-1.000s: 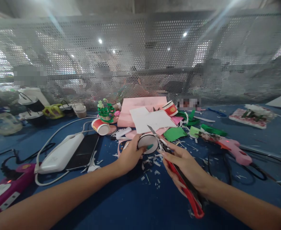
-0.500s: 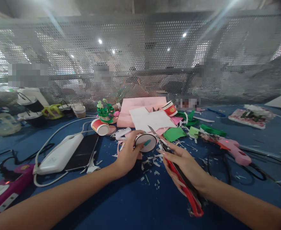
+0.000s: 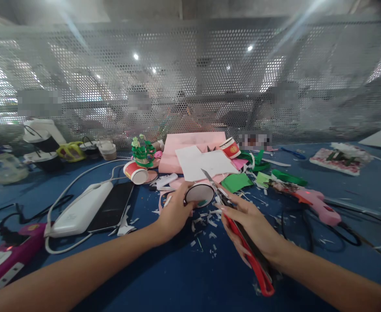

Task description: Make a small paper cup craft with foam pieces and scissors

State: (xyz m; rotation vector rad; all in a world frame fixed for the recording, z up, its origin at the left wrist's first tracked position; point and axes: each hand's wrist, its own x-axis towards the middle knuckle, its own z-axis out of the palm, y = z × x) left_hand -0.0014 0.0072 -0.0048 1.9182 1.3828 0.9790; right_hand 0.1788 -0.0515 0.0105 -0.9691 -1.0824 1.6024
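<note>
My left hand [image 3: 174,212] is closed on a round white piece [image 3: 199,193] with a dark rim. It looks like the end of a paper cup, and a teal patch shows by my thumb. Red-handled scissors [image 3: 252,255] lie in my right hand [image 3: 252,221], whose fingers wrap around them. Their pointed blade [image 3: 207,175] reaches up and left, close beside the round piece's right edge. Whether the blades touch the piece I cannot tell. White paper scraps [image 3: 210,221] are scattered on the blue table below my hands.
White paper [image 3: 206,164] and pink sheets [image 3: 171,151] lie ahead. Red-and-white paper cups [image 3: 135,172] rest on their sides. A pink glue gun [image 3: 323,206] with a cord is right. At left are a phone [image 3: 112,208], white power bank [image 3: 83,210] and purple power strip [image 3: 15,255].
The round white piece and my left fingers have shifted slightly right, toward the scissors. The teal patch now shows lower on the piece. My right hand has barely moved.
</note>
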